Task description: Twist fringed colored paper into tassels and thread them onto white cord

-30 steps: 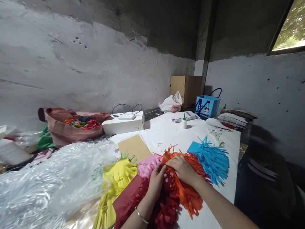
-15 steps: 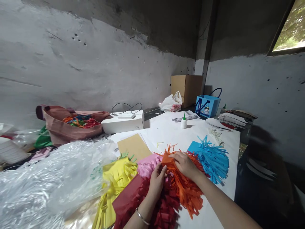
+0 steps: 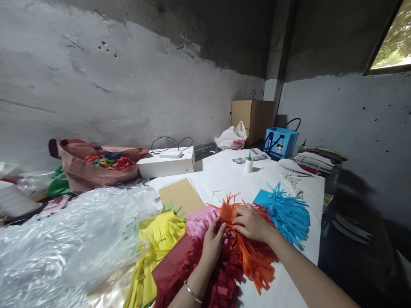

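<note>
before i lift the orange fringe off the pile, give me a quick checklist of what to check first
1. Right hand on the orange fringed paper: ok, fingers rest on its upper end.
2. Left hand placed beside it: ok, at the seam between the orange piece and the pink fringed paper.
3. Full pinch on the orange sheet: cannot tell, the fingertips are partly hidden.
4. Orange strips free of the dark red fringed paper below: not ok, they overlap it.
5. Blue fringed paper apart from the orange: not ok, the edges touch.
6. Glue bottle out of the way: ok, upright, farther back on the table.
</note>
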The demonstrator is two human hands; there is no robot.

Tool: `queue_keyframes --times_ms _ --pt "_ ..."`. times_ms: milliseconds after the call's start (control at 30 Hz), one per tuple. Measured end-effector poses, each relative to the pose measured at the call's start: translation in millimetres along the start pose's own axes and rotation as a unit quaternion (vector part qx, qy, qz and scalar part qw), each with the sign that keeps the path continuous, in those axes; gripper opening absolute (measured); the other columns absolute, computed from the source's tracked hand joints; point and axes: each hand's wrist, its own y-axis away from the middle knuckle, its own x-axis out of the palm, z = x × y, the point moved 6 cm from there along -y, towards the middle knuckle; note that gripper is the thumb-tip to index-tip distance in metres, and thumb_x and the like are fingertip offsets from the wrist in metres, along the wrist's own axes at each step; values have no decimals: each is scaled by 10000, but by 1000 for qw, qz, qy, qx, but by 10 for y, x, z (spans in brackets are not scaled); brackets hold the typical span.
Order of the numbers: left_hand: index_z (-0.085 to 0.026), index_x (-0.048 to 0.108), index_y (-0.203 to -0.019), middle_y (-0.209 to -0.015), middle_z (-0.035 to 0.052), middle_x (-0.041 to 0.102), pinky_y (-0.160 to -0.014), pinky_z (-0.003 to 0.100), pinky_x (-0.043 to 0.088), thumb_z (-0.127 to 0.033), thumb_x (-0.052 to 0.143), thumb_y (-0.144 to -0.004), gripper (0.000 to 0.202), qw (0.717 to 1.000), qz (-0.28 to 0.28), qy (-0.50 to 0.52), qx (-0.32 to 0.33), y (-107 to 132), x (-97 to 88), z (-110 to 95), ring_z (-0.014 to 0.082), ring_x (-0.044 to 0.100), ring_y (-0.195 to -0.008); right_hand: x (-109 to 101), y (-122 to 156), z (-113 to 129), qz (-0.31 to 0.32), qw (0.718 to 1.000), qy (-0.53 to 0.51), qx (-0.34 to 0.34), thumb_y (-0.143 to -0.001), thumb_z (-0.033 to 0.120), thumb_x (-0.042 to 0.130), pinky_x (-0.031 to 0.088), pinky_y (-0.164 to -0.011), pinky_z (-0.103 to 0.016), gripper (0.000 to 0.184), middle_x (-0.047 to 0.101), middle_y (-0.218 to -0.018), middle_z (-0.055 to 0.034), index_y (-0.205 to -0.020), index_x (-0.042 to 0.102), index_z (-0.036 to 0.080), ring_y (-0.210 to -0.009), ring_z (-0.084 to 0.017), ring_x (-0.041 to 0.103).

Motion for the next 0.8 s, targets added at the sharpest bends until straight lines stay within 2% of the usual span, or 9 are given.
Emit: queue_keyframes --times_ms 300,800 --pt "-183 674 -1153 -1128 109 735 -775 351 562 -497 792 -698 565 1000 -6 -1 -2 -3 -16 36 269 693 -959 32 -55 -35 12 1000 -15 19 -993 179 552 387 -931 -368 200 662 -923 -14 -874 712 201 -937 -169 601" --pt "-180 658 -1128 -1058 94 732 -684 315 550 -516 802 -676 581 1000 -9 0 -1 6 5 11 227 687 -834 16 -102 -43 -12 999 -12 34 -929 135 625 373 -935 -370 123 663 -894 -21 -842 698 182 -908 -175 610"
